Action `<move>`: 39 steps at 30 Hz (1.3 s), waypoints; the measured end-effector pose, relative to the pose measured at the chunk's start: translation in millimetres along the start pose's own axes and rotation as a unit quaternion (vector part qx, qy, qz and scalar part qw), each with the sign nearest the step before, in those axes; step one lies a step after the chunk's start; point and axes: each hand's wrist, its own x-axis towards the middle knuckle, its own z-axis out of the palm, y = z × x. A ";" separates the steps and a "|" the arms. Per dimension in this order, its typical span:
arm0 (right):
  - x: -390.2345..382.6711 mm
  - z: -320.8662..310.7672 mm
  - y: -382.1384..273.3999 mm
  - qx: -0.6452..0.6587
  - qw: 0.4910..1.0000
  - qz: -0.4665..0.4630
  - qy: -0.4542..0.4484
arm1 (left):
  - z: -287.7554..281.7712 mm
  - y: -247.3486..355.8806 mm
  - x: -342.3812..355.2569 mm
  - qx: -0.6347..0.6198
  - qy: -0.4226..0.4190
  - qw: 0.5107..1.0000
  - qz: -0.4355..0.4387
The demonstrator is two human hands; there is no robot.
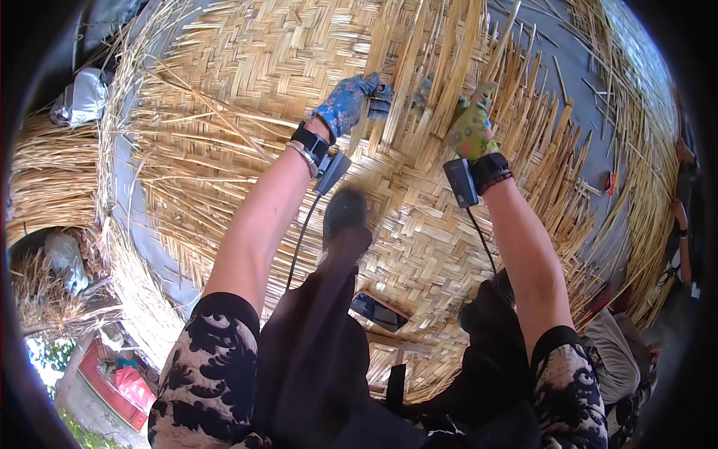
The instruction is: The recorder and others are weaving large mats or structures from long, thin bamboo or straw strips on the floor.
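Observation:
A large herringbone mat point(419, 239) of flattened straw-coloured reeds spreads beneath me. Loose reed strips point(407, 71) stand up from its weave between my hands. My left hand point(350, 106), in a blue flowered glove, is closed at the left edge of these strips, its fingertips curled at them. On their other side, my right hand point(473, 129), in a green flowered glove, is closed around several strips. Some of its fingers show through behind them, and the rest are hidden. Both wrists wear dark bands with small black boxes and cables.
A phone point(379, 311) lies on the mat between my legs, near my dark shoe point(345, 213). Long unwoven reed ends fringe the mat at left and right. Bundled reeds point(52, 172) lie far left. At the right edge, other people's arms point(682, 224) show, with a small red packet point(610, 182) nearer.

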 end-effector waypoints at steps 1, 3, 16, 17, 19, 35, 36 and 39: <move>22.1 18.8 22.8 -0.172 0.967 -0.036 0.183 | -14.0 4.0 -7.2 -0.009 0.006 1.000 -0.008; 35.1 40.9 24.1 -0.346 0.864 -0.075 0.359 | -15.1 12.8 -9.5 0.024 -0.002 0.999 -0.033; 29.6 -7.3 13.3 -0.232 0.881 -0.002 0.413 | -58.5 4.7 -13.3 0.119 0.153 0.980 -0.051; 29.6 1.3 10.5 -0.242 0.871 -0.002 0.428 | -53.2 6.2 -15.9 0.082 0.115 0.990 -0.026; 32.4 11.0 13.8 -0.252 0.860 0.001 0.445 | -49.5 8.8 -16.7 0.058 0.122 0.990 -0.029; 44.9 25.1 35.4 -0.288 0.826 -0.056 0.481 | -23.2 31.5 -21.2 0.332 -0.046 0.939 -0.076; 45.4 19.4 31.5 -0.499 0.791 -0.046 0.350 | -20.0 30.8 -21.7 0.332 -0.048 0.939 -0.075; 36.7 12.1 24.0 -0.557 0.804 -0.023 0.208 | -12.6 24.9 -23.4 0.188 -0.033 0.981 -0.044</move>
